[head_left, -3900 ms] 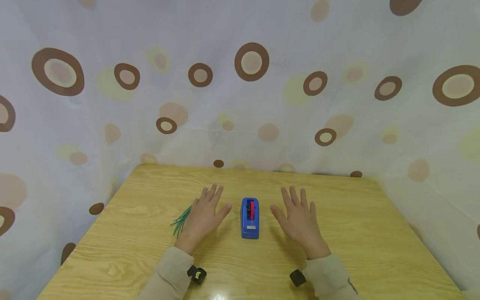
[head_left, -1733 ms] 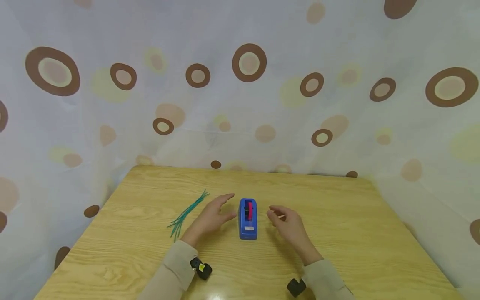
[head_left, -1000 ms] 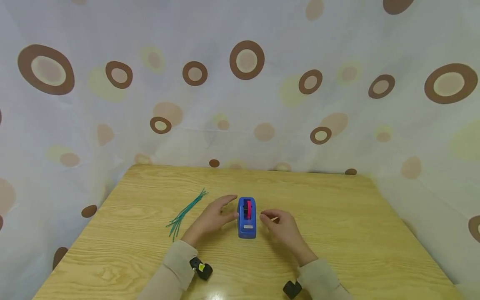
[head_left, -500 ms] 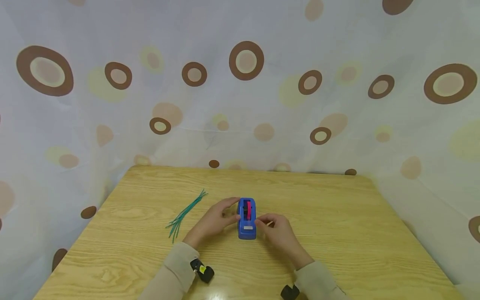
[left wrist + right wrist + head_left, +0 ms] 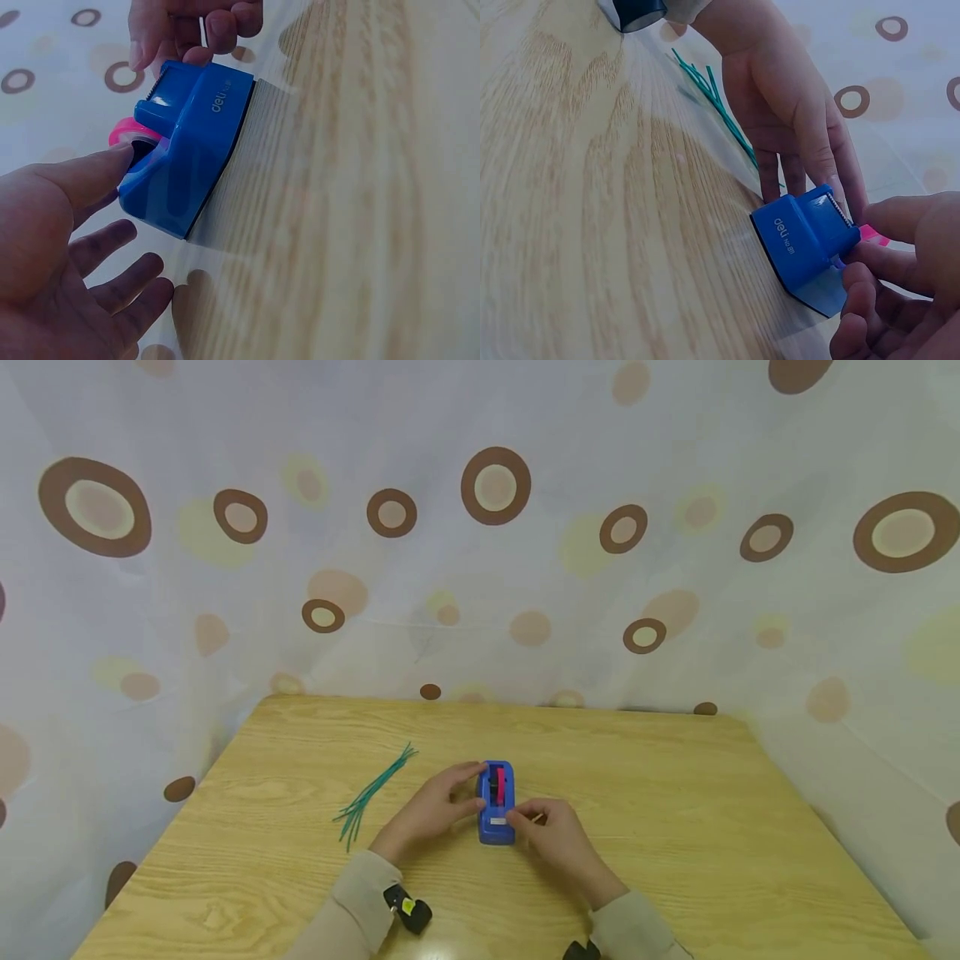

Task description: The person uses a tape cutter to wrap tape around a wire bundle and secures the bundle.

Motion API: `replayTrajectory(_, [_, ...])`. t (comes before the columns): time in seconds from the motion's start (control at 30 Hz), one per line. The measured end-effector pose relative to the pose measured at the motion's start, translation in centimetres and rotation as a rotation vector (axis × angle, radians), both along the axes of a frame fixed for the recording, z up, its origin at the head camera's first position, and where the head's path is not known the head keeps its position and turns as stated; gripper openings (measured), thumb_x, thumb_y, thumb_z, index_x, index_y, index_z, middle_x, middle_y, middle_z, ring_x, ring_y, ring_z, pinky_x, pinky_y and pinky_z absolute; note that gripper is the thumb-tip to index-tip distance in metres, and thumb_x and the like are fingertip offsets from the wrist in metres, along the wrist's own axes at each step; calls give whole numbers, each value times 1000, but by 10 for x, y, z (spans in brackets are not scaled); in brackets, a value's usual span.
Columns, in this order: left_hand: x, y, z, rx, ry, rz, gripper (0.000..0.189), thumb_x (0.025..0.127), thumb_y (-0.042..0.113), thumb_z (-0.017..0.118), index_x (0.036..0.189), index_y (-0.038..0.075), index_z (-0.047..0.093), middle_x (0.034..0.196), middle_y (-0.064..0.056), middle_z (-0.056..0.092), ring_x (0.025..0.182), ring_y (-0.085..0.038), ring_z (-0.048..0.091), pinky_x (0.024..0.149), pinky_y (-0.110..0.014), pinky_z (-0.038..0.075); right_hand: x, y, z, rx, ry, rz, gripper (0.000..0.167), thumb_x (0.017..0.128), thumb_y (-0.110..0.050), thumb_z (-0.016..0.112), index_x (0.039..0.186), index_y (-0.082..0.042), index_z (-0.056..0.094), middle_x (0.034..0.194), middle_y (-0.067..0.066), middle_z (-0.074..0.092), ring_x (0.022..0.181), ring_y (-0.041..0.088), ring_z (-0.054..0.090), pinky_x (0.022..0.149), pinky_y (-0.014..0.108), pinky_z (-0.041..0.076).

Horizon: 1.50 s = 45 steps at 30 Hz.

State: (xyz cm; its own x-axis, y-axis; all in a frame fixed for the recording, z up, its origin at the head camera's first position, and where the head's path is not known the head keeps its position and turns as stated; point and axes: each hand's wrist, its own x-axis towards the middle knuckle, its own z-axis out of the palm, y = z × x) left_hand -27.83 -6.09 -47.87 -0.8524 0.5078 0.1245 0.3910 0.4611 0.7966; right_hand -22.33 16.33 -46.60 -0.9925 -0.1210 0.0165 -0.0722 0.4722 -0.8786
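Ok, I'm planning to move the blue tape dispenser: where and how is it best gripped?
Probably by the long side walls of the blue tape dispenser, low down, straddling it from above: it stands upright on the table, narrow for its length, with the pink tape roll and serrated edge on top to avoid.

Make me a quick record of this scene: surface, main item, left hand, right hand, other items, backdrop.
Surface: wood-grain table
Main item: blue tape dispenser marked "deli", upright, with a pink reel
Left hand: thumb and forefinger against the dispenser's left side
Right hand: fingertips by the serrated cutter; whether they pinch tape is unclear
Other items: bundle of green strands, left of the dispenser
Backdrop: white sheet with brown rings
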Motion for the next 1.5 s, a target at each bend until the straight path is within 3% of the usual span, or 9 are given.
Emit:
replayTrajectory(0.27, [-2, 1, 0, -36, 15, -2, 57, 98, 32, 63, 151, 22, 43, 156, -5, 36, 142, -29, 32, 111, -48, 30, 0, 1, -1, -4, 8, 38, 16, 95, -23, 69, 96, -9, 76, 83, 0, 65, 70, 18, 53, 57, 25, 45])
replayTrajectory(0.73, [4, 3, 5, -15, 25, 1, 59, 96, 25, 66, 150, 18, 43, 155, -6, 38, 142, -29, 32, 112, -47, 29, -2, -4, -6, -39, 69, 34, 8, 91, -14, 72, 92, -7, 75, 87, 1, 69, 74, 17, 55, 61, 25, 45])
replayTrajectory(1.03, [3, 4, 4, -22, 37, 5, 60, 95, 22, 68, 150, 17, 44, 154, -8, 39, 141, -30, 34, 111, -46, 31, -2, -5, -9, -130, 20, 3, 8, 90, -11, 73, 94, -5, 75, 90, 4, 68, 73, 16, 55, 60, 24, 45])
replayTrajectory(1.5, [5, 5, 2, -24, 51, 13, 60, 95, 21, 69, 149, 16, 44, 153, -9, 41, 140, -31, 36, 110, -47, 31, 1, -13, -10, -297, -91, -95, 12, 89, -8, 74, 97, 1, 74, 96, 5, 64, 86, 18, 51, 68, 24, 45])
